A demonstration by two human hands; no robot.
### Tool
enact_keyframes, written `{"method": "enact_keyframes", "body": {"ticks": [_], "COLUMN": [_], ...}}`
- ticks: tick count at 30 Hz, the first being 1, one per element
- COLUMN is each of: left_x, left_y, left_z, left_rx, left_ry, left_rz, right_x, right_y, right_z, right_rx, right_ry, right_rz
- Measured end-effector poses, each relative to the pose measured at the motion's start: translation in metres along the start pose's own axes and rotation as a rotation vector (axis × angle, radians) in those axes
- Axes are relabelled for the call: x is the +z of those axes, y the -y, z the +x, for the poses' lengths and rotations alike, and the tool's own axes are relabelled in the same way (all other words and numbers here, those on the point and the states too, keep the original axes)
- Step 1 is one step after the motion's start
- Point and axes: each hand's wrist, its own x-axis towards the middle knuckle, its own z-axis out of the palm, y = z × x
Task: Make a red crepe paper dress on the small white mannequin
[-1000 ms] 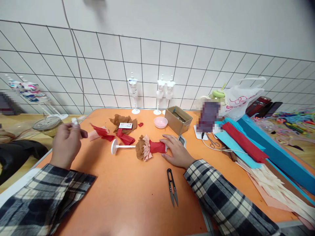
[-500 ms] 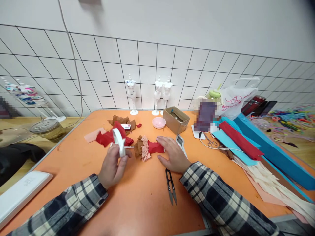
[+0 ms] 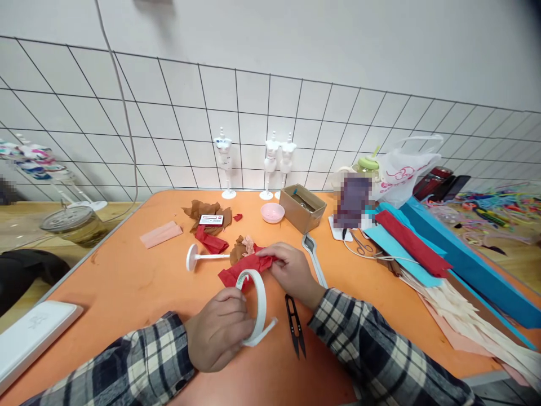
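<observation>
My left hand point(image 3: 220, 332) is closed round a white roll of tape point(image 3: 257, 304) near the front of the orange table point(image 3: 139, 293), with a loose end sticking out to the right. My right hand point(image 3: 291, 272) pinches a strip of red crepe paper point(image 3: 239, 269) that runs from its fingers to the roll. Behind them lies a small white mannequin stand point(image 3: 203, 257) on its side, wearing brown and pink ruffles point(image 3: 242, 246). Black thread snips point(image 3: 296, 324) lie just right of the roll.
Red and brown paper scraps with a small card point(image 3: 210, 220), a pink strip point(image 3: 160, 234), a pink dish point(image 3: 272, 212) and a cardboard box point(image 3: 302, 207) sit behind. Three white mannequins point(image 3: 276, 163) stand by the wire grid. Coloured paper sheets point(image 3: 426, 248) pile at right; a glass jar point(image 3: 72, 224) at left.
My left hand has brought the tape roll from the left down to the table's front. My right hand has left the mannequin's body and now pinches the red paper.
</observation>
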Motion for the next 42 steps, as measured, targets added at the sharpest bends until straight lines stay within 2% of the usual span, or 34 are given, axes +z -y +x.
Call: {"method": "enact_keyframes", "body": {"ticks": [5,8,10,13,15,17,19,21,23,26,28,30,34,36,38,39,42], "left_x": [0.004,0.008,0.009,0.008,0.007,0.007,0.01,0.013,0.016,0.013,0.005,-0.004,-0.01,-0.006,0.001,0.004,0.009], "left_y": [-0.004,-0.003,-0.003,-0.001,0.0,0.001,0.003,0.003,0.003,0.004,0.006,0.009,0.007,0.003,-0.002,-0.005,-0.011], "left_z": [-0.004,-0.005,-0.005,-0.004,-0.003,-0.003,-0.005,-0.007,-0.007,-0.003,0.003,0.008,0.008,0.004,0.002,0.001,0.002], "left_rx": [0.127,0.135,0.116,0.117,0.125,0.115,0.092,0.085,0.093,0.066,-0.005,-0.136,-0.382,-0.448,-0.507,-0.529,-0.555], "left_ry": [0.013,0.021,0.017,-0.002,-0.013,-0.002,0.002,-0.007,-0.019,-0.015,-0.013,-0.01,-0.102,-0.173,-0.231,-0.25,-0.216], "left_rz": [-0.047,-0.061,-0.058,-0.062,-0.073,-0.077,-0.078,-0.086,-0.092,-0.074,-0.044,-0.001,0.004,-0.109,-0.259,-0.325,-0.456], "right_x": [-0.009,-0.002,0.007,0.022,0.032,0.041,0.049,0.054,0.055,0.048,0.039,0.027,0.007,0.0,-0.003,-0.005,-0.011], "right_y": [-0.018,-0.027,-0.032,-0.038,-0.042,-0.047,-0.051,-0.053,-0.052,-0.048,-0.042,-0.034,-0.011,0.001,0.013,0.018,0.028], "right_z": [0.027,0.055,0.077,0.108,0.124,0.134,0.139,0.141,0.144,0.146,0.142,0.125,0.056,0.016,-0.016,-0.028,-0.045], "right_rx": [0.175,0.219,0.211,0.103,0.069,0.1,0.142,0.142,0.117,0.065,0.06,0.096,0.251,0.301,0.305,0.306,0.266], "right_ry": [-0.209,-0.399,-0.412,-0.221,0.053,0.356,0.559,0.633,0.637,0.484,0.346,0.225,0.033,0.043,0.156,0.231,0.22], "right_rz": [-0.008,0.024,0.035,-0.035,-0.141,-0.221,-0.242,-0.226,-0.208,-0.209,-0.211,-0.142,0.151,0.355,0.519,0.562,0.526]}}
